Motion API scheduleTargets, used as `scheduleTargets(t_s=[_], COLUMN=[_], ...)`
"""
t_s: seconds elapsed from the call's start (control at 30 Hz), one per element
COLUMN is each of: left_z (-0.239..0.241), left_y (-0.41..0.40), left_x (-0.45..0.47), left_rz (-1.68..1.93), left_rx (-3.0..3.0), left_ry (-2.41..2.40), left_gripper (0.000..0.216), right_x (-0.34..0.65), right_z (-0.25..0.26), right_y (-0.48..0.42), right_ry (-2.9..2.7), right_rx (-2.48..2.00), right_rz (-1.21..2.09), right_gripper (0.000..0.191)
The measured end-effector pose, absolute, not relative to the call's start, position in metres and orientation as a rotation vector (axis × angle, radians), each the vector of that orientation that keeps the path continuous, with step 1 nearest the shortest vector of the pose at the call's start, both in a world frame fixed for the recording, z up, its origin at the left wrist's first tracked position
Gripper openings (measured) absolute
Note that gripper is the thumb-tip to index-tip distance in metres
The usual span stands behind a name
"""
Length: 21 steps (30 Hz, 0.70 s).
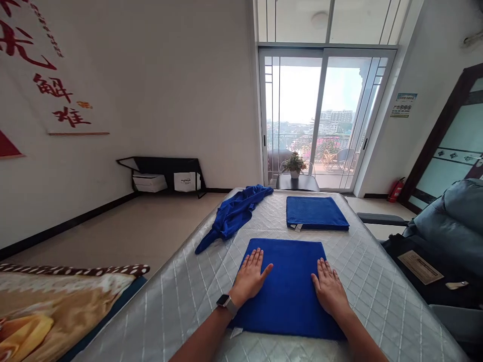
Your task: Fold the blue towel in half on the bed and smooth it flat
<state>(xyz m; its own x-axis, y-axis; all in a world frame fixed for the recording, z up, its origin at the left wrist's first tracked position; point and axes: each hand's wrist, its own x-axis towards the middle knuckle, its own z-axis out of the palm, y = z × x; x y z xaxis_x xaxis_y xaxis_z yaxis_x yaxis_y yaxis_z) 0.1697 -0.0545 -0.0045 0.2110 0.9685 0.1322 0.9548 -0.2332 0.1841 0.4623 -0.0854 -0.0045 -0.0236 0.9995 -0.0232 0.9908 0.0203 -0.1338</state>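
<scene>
A folded blue towel (289,281) lies flat on the quilted silver mattress (188,301) in front of me. My left hand (249,277) rests palm down on the towel's left side, fingers stretched out, with a watch on the wrist. My right hand (329,285) lies flat on its right side, fingers also extended. Neither hand holds anything. Farther away sits a second folded blue towel (315,212). An unfolded, crumpled blue towel (234,213) trails over the mattress's far left edge.
A patterned pillow (56,306) lies at the near left. A grey padded chair (449,236) stands to the right. A small table with a potted plant (295,165) stands before the glass balcony doors. A black low shelf (166,173) sits against the far wall.
</scene>
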Motion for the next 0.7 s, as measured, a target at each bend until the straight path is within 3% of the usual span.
scheduleTargets(t_s=[0.33,0.7], left_z=[-0.035,-0.029], left_y=[-0.04,-0.042], left_x=[0.129,0.13], left_rz=[0.444,0.453], left_rx=[2.361,2.346], left_ry=[2.032,2.038], left_gripper=[0.086,0.084], right_x=[0.462,0.461], right_z=[-0.006,0.028], right_y=[-0.087,-0.063], right_ry=[-2.219,-2.33], right_rx=[-2.162,-2.154], right_rz=[0.1,0.043], right_gripper=[0.067,0.068])
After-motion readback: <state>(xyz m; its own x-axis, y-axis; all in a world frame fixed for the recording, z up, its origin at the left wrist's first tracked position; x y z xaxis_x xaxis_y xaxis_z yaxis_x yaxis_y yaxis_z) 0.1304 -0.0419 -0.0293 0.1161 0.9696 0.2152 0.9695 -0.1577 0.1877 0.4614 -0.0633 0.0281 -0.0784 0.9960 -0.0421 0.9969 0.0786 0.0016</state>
